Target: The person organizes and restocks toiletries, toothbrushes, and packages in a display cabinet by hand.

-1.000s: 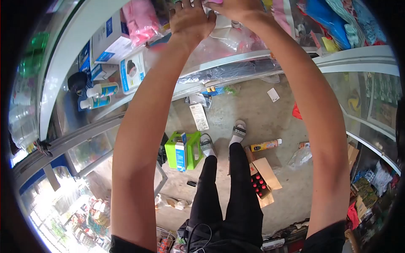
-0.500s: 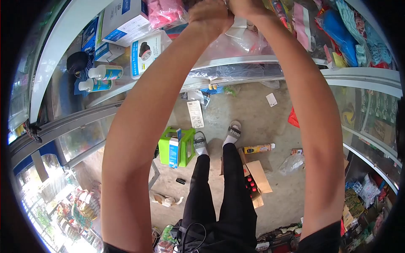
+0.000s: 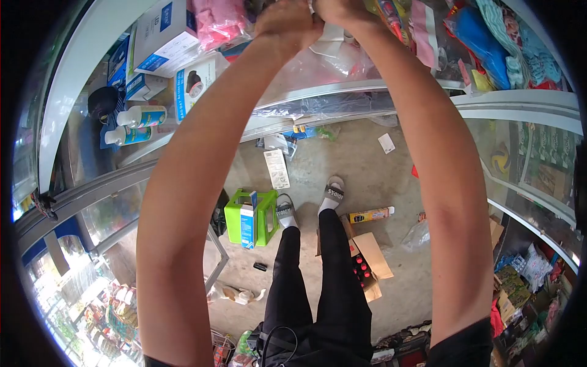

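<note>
Both my arms reach up to the top edge of the view, over a glass counter. My left hand is closed, its fingers curled, and my right hand is close beside it, partly cut off by the frame. What they hold, if anything, is hidden. Just below them lies clear plastic wrapping with a white piece. Left of my left hand is a pink item in a plastic bag. A boxed headlamp stands by my left forearm.
White-capped bottles, a dark cap and an LED box stand on the left. Blue packs lie right. On the floor are a green stool, an open carton and a cat.
The view has shifted slightly, so counter goods appear a little further left and higher. Both hands remain close together at the top edge.
</note>
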